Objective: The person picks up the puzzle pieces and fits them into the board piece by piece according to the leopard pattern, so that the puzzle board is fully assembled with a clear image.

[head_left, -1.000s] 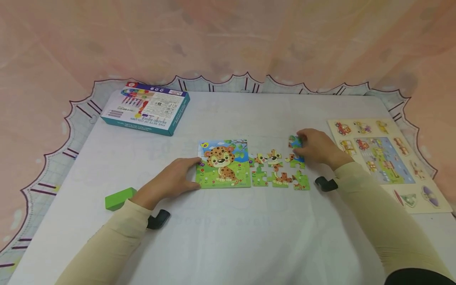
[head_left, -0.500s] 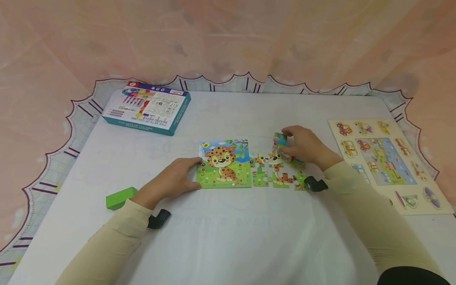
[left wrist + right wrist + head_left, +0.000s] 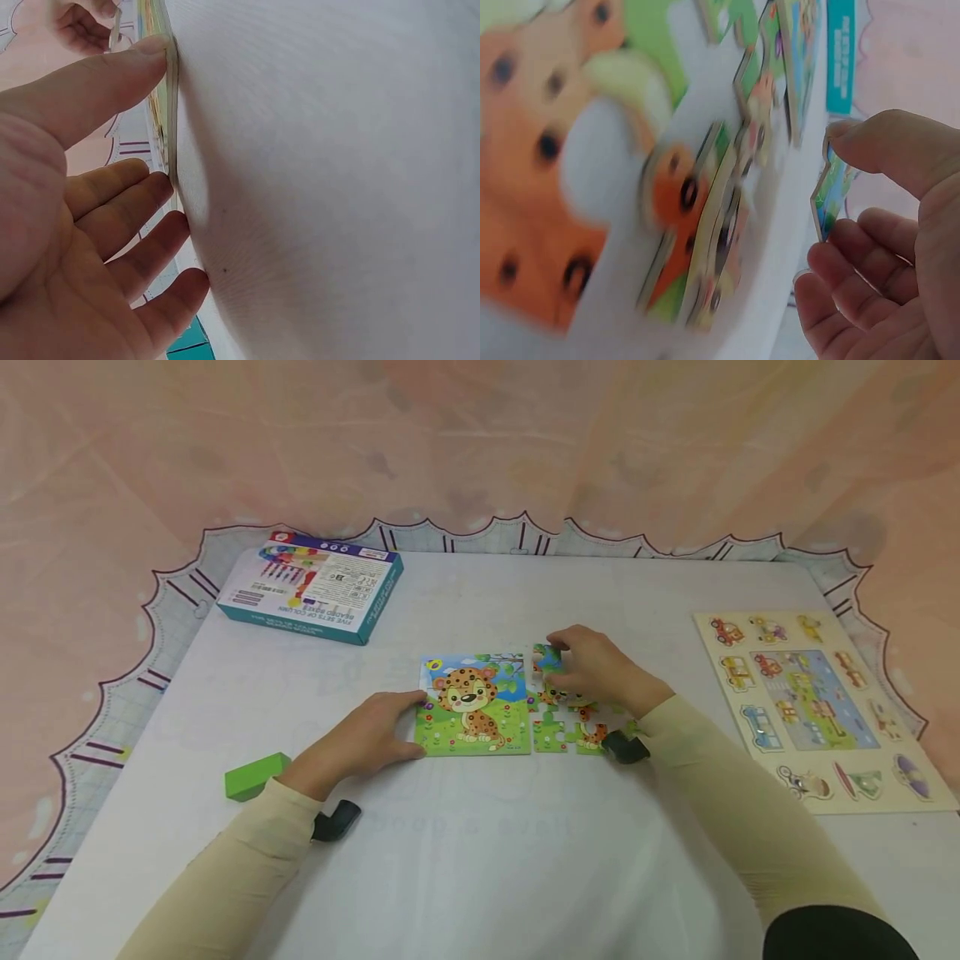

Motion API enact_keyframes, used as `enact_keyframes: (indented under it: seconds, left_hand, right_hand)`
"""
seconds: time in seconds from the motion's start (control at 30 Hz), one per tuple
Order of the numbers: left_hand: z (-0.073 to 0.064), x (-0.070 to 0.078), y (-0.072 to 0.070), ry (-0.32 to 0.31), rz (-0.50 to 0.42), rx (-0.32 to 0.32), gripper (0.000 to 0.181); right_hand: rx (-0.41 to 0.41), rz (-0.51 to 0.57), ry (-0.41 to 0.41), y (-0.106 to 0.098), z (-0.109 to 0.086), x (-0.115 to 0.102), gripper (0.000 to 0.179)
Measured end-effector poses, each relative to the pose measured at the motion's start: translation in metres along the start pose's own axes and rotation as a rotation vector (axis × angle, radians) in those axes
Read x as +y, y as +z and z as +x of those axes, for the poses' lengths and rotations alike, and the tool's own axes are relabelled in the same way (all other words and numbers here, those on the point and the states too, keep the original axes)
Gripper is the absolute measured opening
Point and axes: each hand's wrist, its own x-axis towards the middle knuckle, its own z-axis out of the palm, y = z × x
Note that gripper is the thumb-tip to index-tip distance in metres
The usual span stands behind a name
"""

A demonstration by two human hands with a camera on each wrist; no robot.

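Note:
A square leopard picture board (image 3: 474, 706) lies flat on the white table. My left hand (image 3: 367, 739) touches its left edge, thumb and fingers spread apart; in the left wrist view the thumb (image 3: 112, 82) rests against that edge. My right hand (image 3: 603, 670) pinches a blue-and-green jigsaw puzzle piece (image 3: 832, 187) between thumb and fingers. It holds this piece just right of the board's upper right corner, raised off the table. Beneath and beside that hand are several loose jigsaw pieces (image 3: 550, 735), partly hidden by the hand and wrist.
At the back left lies a teal-and-white box (image 3: 311, 589). A green block (image 3: 257, 777) sits beside my left forearm. On the right lies a cream board (image 3: 716, 647) with vehicle and toy pictures. A scalloped cloth border (image 3: 480, 537) runs along the table's far edge.
My right hand has moved left, carrying the puzzle piece from the far side of the loose pieces to near the picture board. The left hand stays in place.

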Motion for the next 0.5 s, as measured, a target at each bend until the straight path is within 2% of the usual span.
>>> enact_keyframes:
  seconds: [0.5]
  left_hand:
    - [0.0, -0.002, 0.001, 0.001, -0.005, 0.007, 0.079]
  right_hand:
    - [-0.065, -0.093, -0.043, 0.018, 0.022, -0.022, 0.066]
